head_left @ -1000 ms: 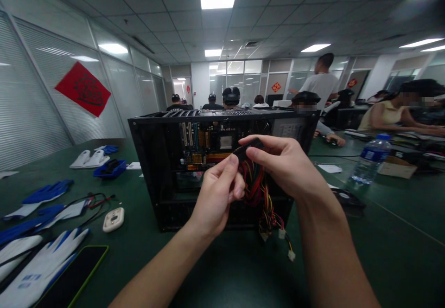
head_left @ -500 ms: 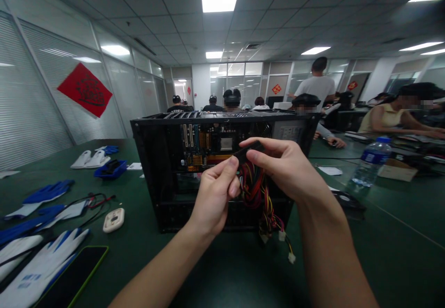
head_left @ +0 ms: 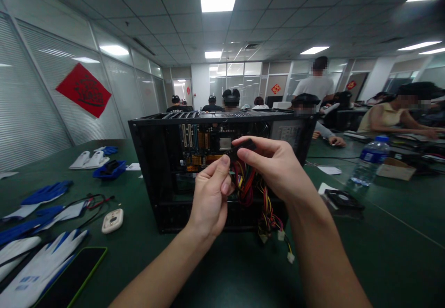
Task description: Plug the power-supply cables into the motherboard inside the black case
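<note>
An open black computer case (head_left: pixel 144 173) stands on the table, with a motherboard (head_left: pixel 194 143) visible inside. In front of it, my right hand (head_left: pixel 274 164) pinches a black connector block (head_left: pixel 248 145) between thumb and fingers. My left hand (head_left: pixel 210 189) is closed at the block's left end, thumb against the fingers; exactly what it grips there is partly hidden. A bundle of red, yellow and black power cables (head_left: pixel 246 182) hangs below the block. Pale plugs (head_left: pixel 290 257) dangle at the lower ends, outside the case.
Left lie blue-and-white gloves (head_left: pixel 52 257), a phone (head_left: pixel 71 278), a small white device (head_left: pixel 112 221) and a blue tray (head_left: pixel 109 169). Right are a hard drive (head_left: pixel 344 199), a water bottle (head_left: pixel 370 162) and a cardboard box (head_left: pixel 396 168). Other people sit beyond.
Both my hands and the black connector block have shifted slightly left in view. The hard drive at the right shows more fully beside my right forearm.
</note>
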